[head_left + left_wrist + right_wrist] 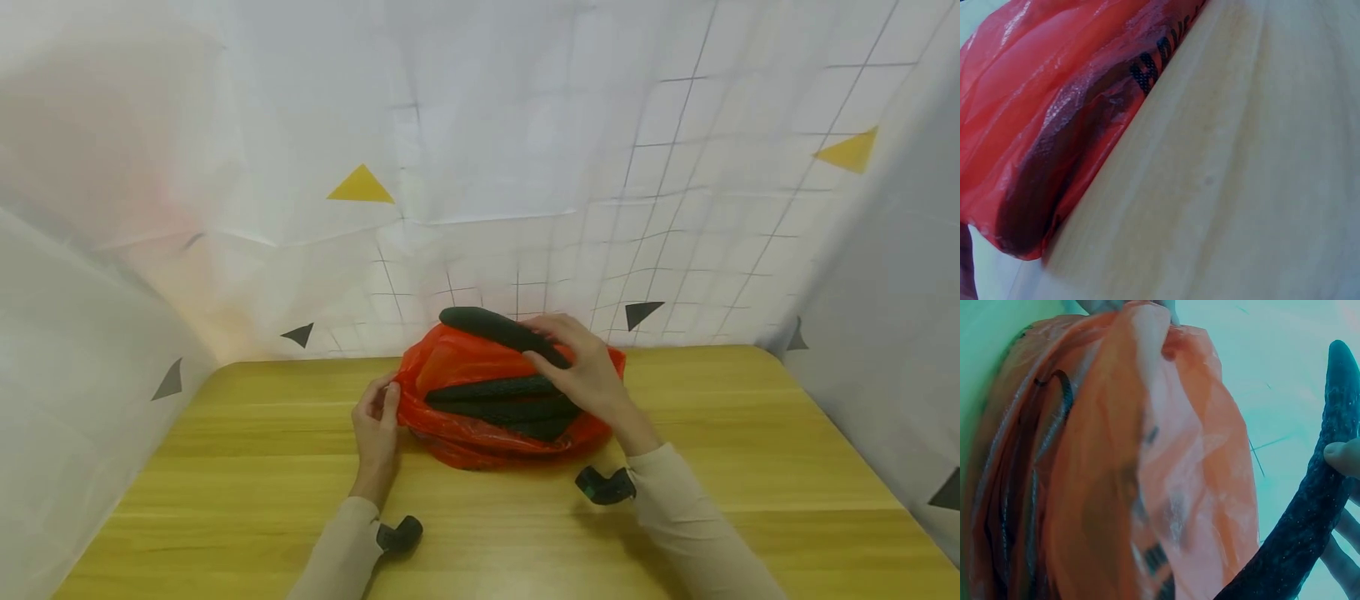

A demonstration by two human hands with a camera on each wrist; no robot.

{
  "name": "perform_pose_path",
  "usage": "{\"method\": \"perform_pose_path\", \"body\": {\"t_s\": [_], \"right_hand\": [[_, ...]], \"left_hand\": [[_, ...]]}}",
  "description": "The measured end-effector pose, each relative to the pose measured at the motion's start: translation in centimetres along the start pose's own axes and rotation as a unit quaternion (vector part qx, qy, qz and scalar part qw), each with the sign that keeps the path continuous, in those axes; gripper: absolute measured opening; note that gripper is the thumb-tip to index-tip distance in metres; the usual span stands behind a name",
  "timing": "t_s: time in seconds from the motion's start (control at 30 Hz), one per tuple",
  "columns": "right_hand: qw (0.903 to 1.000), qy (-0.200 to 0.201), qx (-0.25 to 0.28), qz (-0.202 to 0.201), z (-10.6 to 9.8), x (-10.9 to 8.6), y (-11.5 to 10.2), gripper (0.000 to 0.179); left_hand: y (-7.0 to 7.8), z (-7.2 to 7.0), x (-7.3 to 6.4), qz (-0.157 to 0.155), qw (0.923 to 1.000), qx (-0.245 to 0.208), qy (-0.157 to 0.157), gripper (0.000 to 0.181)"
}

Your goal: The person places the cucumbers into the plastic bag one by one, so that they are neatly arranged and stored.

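Observation:
A red plastic bag (465,450) lies on the table with its mouth spread, and several dark green cucumbers (495,408) show inside. My left hand (377,421) pinches the bag's rim at its left end. Above the opening, my right hand (581,367) grips one cucumber (487,323) near its right end, tilted with the left end higher. In the right wrist view the bumpy skin of this held cucumber (1300,519) shows beside the bag (1204,425). Through the bag's film (1016,112) in the left wrist view, a dark cucumber shape (1041,181) presses against the side.
The wooden table (495,542) runs up to a white sheet wall (480,125) with grid lines and yellow and black triangles. Grey-white sheets (892,275) stand at both sides. A black wrist camera (603,485) sticks out from the right sleeve, another (401,535) from the left.

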State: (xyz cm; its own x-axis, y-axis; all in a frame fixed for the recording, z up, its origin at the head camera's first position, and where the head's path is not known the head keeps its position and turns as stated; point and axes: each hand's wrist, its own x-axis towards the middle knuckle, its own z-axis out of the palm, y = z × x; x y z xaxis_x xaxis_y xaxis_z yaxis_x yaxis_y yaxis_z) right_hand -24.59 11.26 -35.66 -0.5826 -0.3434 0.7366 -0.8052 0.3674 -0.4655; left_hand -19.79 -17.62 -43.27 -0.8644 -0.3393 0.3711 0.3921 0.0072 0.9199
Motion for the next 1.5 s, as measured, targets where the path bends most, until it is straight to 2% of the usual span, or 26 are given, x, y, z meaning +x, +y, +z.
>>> {"method": "perform_pose_path", "body": {"t_s": [0.13,0.43,0.77,0.93,1.0,1.17,1.23,1.5], "right_hand": [[0.9992,0.000,-0.031,-0.027,0.2,-0.1,0.0,0.045],[0.9962,0.000,-0.057,-0.065,0.1,-0.1,-0.1,0.050],[0.9955,-0.026,-0.069,-0.059,0.3,-0.4,0.4,0.045],[0.9924,-0.057,-0.093,-0.056,0.4,-0.7,0.8,0.043],[0.9910,-0.072,-0.100,-0.051,0.4,-0.8,0.9,0.042],[0.9891,-0.092,-0.105,-0.047,0.7,-1.1,0.8,0.041],[0.9883,-0.095,-0.109,-0.048,0.8,-1.2,0.8,0.042],[0.9852,-0.112,-0.121,-0.049,1.4,-1.3,1.0,0.043]], "left_hand": [[0.0,0.1,-0.1,-0.004,1.0000,0.001,-0.002,0.028],[0.1,0.2,0.0,0.024,0.9997,0.006,-0.001,0.027],[0.0,-0.1,-0.1,0.014,0.9998,0.011,-0.002,0.028],[0.0,-0.1,0.0,0.006,0.9999,0.016,-0.003,0.028],[-0.6,-0.3,0.2,0.007,0.9999,0.012,-0.002,0.028],[-0.9,-0.3,0.3,0.016,0.9999,0.002,-0.003,0.028],[-0.3,-0.1,0.2,0.019,0.9998,0.000,-0.004,0.028],[-0.1,-0.1,0.1,0.022,0.9997,-0.004,-0.005,0.027]]}}
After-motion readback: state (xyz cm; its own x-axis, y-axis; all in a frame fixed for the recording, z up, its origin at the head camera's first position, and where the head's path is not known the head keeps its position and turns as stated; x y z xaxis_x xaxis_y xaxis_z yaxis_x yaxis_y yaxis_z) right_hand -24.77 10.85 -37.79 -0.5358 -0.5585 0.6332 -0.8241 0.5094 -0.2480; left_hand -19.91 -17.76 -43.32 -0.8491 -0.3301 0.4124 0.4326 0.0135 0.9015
